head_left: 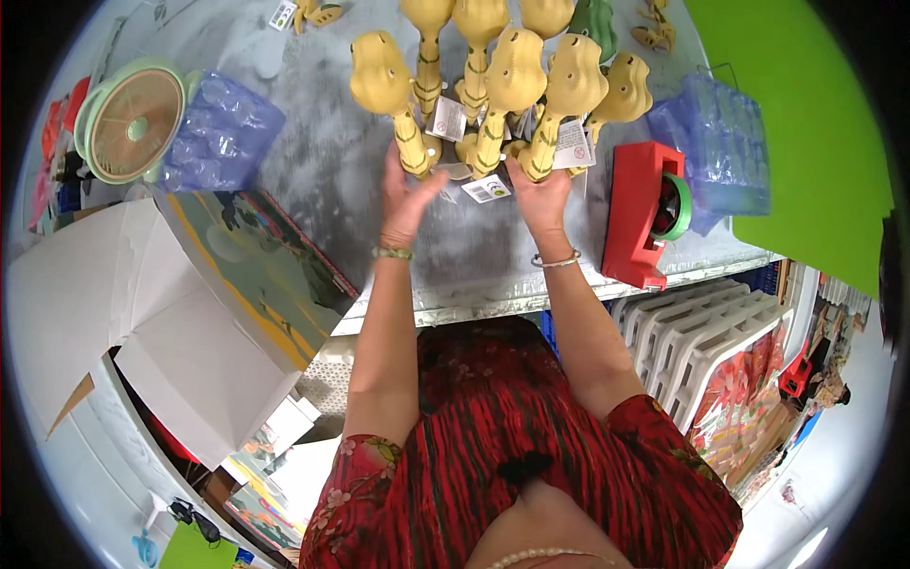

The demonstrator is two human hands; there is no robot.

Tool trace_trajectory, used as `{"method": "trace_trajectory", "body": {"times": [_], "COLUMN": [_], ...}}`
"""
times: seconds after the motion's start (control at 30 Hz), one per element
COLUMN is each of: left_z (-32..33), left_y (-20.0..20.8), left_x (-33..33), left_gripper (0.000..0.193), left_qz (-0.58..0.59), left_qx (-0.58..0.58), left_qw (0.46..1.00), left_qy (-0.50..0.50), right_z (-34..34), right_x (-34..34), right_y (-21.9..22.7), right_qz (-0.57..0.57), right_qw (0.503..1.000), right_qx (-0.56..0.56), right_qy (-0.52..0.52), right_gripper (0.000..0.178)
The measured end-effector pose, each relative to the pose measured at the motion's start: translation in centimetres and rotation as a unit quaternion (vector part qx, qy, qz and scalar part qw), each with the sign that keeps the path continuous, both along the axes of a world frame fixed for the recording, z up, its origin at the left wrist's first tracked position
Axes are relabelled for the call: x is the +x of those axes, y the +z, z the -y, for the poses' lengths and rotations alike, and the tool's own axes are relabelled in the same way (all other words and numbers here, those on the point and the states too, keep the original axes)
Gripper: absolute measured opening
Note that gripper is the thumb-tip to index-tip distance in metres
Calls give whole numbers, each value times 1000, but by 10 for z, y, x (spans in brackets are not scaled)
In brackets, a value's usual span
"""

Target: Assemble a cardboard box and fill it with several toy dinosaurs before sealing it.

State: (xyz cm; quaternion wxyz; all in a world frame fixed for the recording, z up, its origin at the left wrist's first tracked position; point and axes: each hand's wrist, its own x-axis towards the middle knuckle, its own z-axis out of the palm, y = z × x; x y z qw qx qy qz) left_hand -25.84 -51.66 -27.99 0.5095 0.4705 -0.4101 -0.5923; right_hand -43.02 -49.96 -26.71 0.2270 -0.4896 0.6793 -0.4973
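Several yellow long-necked dinosaur toys point(517, 71) with dark stripes stand upright in a cluster on the grey table point(322, 123). White paper tags point(487, 189) hang from some of them. My left hand point(406, 211) closes round the base of the front left dinosaur toy point(381, 74), thumb on its right side. Around the base of a front right dinosaur toy point(576, 74) is my right hand point(542, 204), its fingers partly hidden by the toy and a tag. A green toy point(594, 27) shows behind the yellow ones.
Right of the toys stands a red tape dispenser point(633, 213) with green tape, beside a clear blue plastic tray point(725, 142). A similar blue tray point(223, 133) and a round green-rimmed fan-like object point(136, 125) are at left. An open cardboard box point(161, 313) sits near my left arm.
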Motion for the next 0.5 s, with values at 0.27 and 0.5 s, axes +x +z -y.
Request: {"method": "trace_trajectory", "body": {"times": [0.27, 0.5], "left_z": [-1, -1], "left_y": [-7, -12], "left_x": [-5, -7], "left_gripper": [67, 67], "left_qz": [124, 191], "left_qx": [-18, -24], "left_qw": [992, 981], "left_qy": [-8, 27], "right_z": [-3, -2], "right_x": [2, -1], "right_y": [-1, -16], "right_qz": [-18, -35], "right_qw": [999, 999], "right_qx": [-6, 0], "right_qy": [-31, -9], "right_gripper": [19, 28]}}
